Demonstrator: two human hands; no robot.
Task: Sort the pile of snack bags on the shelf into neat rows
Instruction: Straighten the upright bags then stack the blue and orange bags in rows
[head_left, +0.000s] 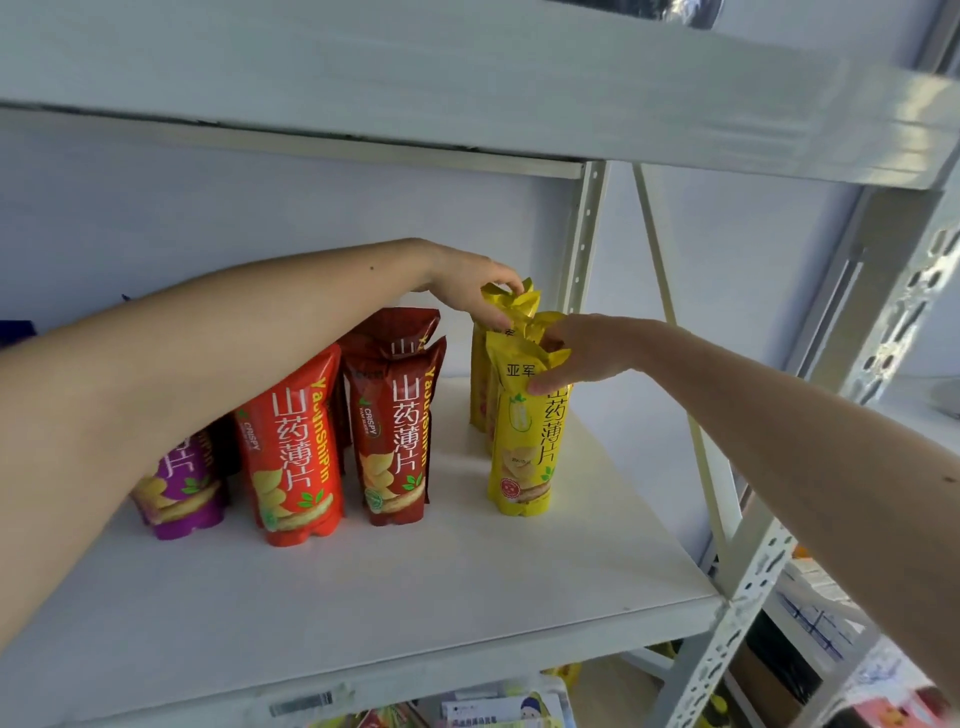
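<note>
While both hands grip: yellow row unfinished.
Left hand (470, 291): pinches rear tall yellow foil snack bag (511, 301) top.
Right hand (587, 353): closed around front yellow foil snack bag (524, 436) top.
Advice: seat front bag upright, square behind-to-front, parallel to dark red foil snack bag (397, 436).

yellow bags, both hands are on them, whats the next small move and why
Probably nudge the front yellow bag straight back against the rear yellow bag. The right hand grips the front one's top, the left hand pinches the rear one's top, and both stand upright, slightly staggered rather than in line.
</note>
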